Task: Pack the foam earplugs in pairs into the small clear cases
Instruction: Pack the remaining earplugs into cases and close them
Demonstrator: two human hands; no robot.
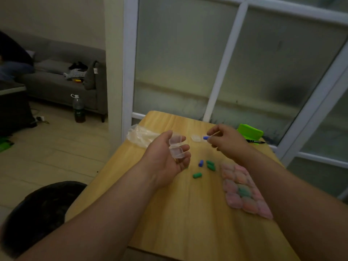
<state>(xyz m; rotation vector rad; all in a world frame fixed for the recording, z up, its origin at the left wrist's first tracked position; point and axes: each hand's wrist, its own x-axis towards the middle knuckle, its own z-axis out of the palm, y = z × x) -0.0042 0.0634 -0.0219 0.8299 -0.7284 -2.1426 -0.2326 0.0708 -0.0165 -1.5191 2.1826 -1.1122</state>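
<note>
My left hand (pixel 165 157) is palm up over the wooden table (pixel 178 213), its fingers curled round a small clear case (pixel 176 147) that stands open. To the right, my right hand (pixel 226 140) pinches a blue foam earplug (pixel 205 137) at its fingertips, a short way from the case. On the table between my hands lie another blue earplug (pixel 201 163), two green earplugs (pixel 210 165) side by side and a third green earplug (pixel 197 175). A second clear case (pixel 195 138) sits on the table beyond them.
A block of filled cases (pixel 243 189), mostly pink with one green, lies by my right forearm. A crumpled clear plastic bag (pixel 140 135) is at the table's far left corner. A green box (pixel 250 131) and a black marker (pixel 255 141) sit at the far right.
</note>
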